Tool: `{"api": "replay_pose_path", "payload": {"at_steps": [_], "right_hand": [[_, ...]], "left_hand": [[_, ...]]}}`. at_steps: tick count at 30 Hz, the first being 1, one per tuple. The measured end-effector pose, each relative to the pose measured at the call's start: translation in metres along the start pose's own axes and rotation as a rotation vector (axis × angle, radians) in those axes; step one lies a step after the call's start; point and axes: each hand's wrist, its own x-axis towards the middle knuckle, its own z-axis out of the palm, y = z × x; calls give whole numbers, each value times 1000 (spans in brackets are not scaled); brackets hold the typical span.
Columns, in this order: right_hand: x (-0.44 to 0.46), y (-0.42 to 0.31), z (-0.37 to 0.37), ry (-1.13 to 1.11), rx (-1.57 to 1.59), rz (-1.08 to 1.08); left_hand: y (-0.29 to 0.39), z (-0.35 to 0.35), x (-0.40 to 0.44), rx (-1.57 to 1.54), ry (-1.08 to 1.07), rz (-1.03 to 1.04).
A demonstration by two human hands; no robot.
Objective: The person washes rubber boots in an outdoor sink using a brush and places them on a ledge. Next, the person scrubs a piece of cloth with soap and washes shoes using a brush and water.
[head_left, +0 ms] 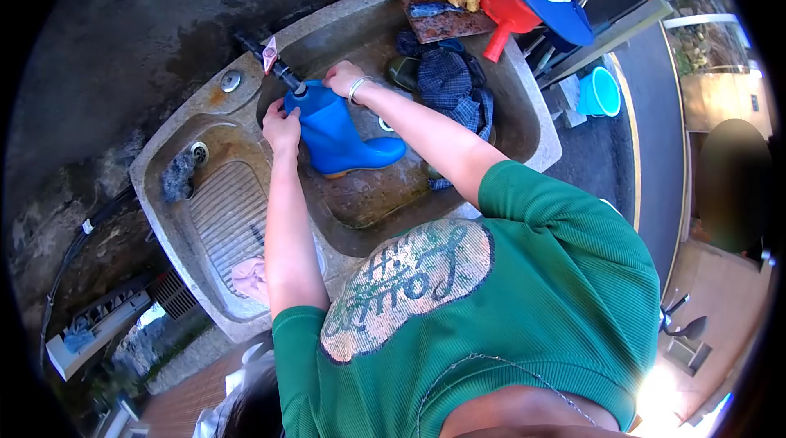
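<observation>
Left hand: the bare left hand pinches the top edge of a glossy blue rubber boot, thumb and fingers closed on it.
Right hand: the bare right hand, a silver bangle at its wrist, grasps the opposite side of that edge.
Boot: in the deep basin of a grey stone sink, opening toward the tap, toe pointing right.
Tap: a dark tap with a pinkish-red handle; its spout end is at the boot's opening.
Basin: a crumpled dark-blue checked cloth lies right of the boot.
Washboard: left of the basin, a ridged stone washboard; a pale pink cloth lies at its near end.
</observation>
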Motion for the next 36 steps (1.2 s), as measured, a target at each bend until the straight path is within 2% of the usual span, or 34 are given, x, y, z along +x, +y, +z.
{"api": "replay_pose_path", "payload": {"at_steps": [5, 10, 14, 23, 27, 33, 36], "right_hand": [[14, -2, -1, -26, 76, -4], [27, -17, 10, -32, 34, -104], [27, -29, 10, -104, 58, -97], [-1, 0, 16, -76, -84, -297], [0, 4, 17, 4, -17, -138], [7, -14, 2, 72, 34, -202], [-7, -3, -1, 87, 50, -240]], "left_hand": [[24, -10, -15, 105, 66, 75], [21, -23, -29, 173, 185, 134], [17, -29, -37, 109, 224, 131], [13, -25, -79, 125, 121, 144], [11, -15, -60, 149, 140, 171], [28, -20, -51, -49, 219, 121], [24, -27, -71, -25, 135, 181]]}}
